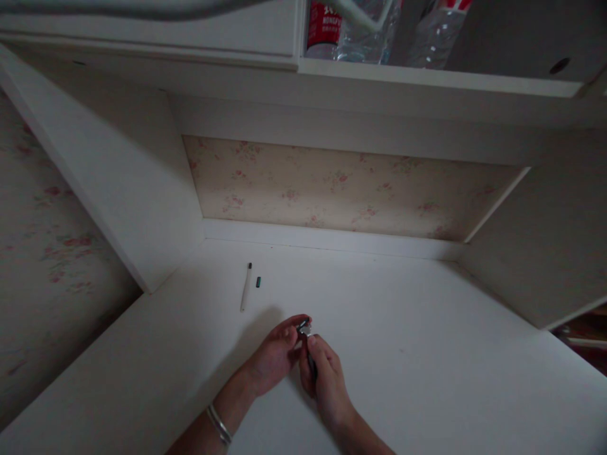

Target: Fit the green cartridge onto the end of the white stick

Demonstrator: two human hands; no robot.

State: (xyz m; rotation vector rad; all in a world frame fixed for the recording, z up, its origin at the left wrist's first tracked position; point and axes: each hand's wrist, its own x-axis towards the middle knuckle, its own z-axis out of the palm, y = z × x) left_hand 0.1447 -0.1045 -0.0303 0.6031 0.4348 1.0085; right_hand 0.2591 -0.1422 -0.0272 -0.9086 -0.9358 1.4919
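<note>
My right hand (328, 378) is closed round the dark handle (312, 366) of a small tool with a shiny silver head (306, 328). My left hand (276, 357) meets it at the silver end, its thumb and fingers pinched on a small dark piece (302, 324) there. Fingers cover much of both, so the tool's exact kind cannot be made out. Beyond my left hand, a slim white toothbrush-like stick (245, 291) with a dark tip lies on the white desk (403, 303). Beside it rests a short dark green block (258, 282).
White side panels (123, 164) stand left and right of the desk, with a low ledge (332, 240) along its back. An overhead shelf (427, 74) holds clear plastic bottles (365, 38), one with a red label. A pale curved bar (142, 9) crosses the top.
</note>
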